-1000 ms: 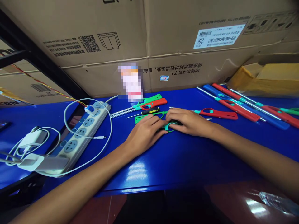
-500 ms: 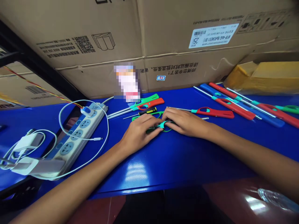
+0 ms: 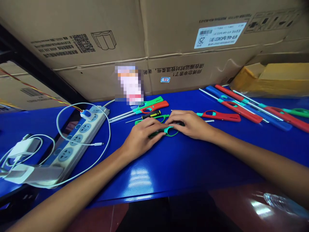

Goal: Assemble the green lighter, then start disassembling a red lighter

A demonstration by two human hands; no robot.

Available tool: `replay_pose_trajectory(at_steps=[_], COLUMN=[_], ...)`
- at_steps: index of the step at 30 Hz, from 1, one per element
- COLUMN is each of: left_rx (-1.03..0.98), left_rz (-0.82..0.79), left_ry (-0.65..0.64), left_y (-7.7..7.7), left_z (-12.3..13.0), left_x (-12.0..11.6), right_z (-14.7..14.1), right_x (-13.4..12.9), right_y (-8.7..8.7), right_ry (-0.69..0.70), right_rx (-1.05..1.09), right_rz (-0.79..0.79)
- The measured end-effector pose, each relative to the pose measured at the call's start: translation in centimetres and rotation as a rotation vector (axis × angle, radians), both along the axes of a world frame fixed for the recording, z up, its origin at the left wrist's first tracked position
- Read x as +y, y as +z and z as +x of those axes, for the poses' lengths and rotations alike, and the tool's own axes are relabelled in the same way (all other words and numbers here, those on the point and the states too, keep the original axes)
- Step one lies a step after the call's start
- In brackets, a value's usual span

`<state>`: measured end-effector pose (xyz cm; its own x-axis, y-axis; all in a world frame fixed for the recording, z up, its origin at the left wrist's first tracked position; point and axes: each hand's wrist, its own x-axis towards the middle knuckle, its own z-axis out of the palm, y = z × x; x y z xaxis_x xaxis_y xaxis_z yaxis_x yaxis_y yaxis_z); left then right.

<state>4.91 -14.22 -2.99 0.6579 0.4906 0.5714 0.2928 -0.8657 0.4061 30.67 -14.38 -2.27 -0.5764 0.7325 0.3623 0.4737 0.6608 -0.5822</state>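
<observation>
Both hands grip a green lighter handle (image 3: 173, 134) low over the blue table. My left hand (image 3: 143, 133) is closed around its left end, fingertips pressing by the teal trigger (image 3: 169, 129). My right hand (image 3: 189, 124) pinches the other end, where dark inner parts show; the fingers hide much of it. Just behind the hands lies another green lighter piece (image 3: 138, 122), partly covered. A yellow and black screwdriver (image 3: 154, 114) rests beside it, its shaft pointing left. To the right of my right hand are a red lighter (image 3: 223, 116) and a thin metal tube end (image 3: 209, 121).
Green and orange-red lighters (image 3: 158, 105) lie at the back. Several red and blue lighters (image 3: 243, 111) lie right. A power strip (image 3: 78, 146) with white cables stands left. A phone-like, blurred object (image 3: 130, 85) leans on the large cardboard box (image 3: 173, 38). A yellow-taped box (image 3: 277, 79) sits back right.
The right fingers have shifted slightly on the handle, so more of the teal trigger and green guard shows. The whole view has moved a little; the grip stays.
</observation>
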Motion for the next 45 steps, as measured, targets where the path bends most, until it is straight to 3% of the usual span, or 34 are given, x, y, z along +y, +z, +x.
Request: replay_pose_trajectory(at_steps=[10,27,35,45], left_rx=[0.051,0.09,0.124,0.07], left_rz=[0.011,0.004,0.048,-0.016], left_ry=[0.026,0.01,-0.029,-0.046], left_y=[-0.1,0.1,-0.1,0.1], left_z=[-0.1,0.0,-0.2,-0.3], left_x=[0.0,-0.1,0.0,0.1], right_z=[0.4,0.8,1.0,0.8], right_x=[0.4,-0.5,-0.3,-0.5], right_y=[0.4,2.1,1.6,1.6], right_ry=[0.041,0.074,0.077,0.078], right_rx=[-0.02,-0.118,-0.1,-0.105], right_rz=[-0.076,-0.045,-0.014,-0.018])
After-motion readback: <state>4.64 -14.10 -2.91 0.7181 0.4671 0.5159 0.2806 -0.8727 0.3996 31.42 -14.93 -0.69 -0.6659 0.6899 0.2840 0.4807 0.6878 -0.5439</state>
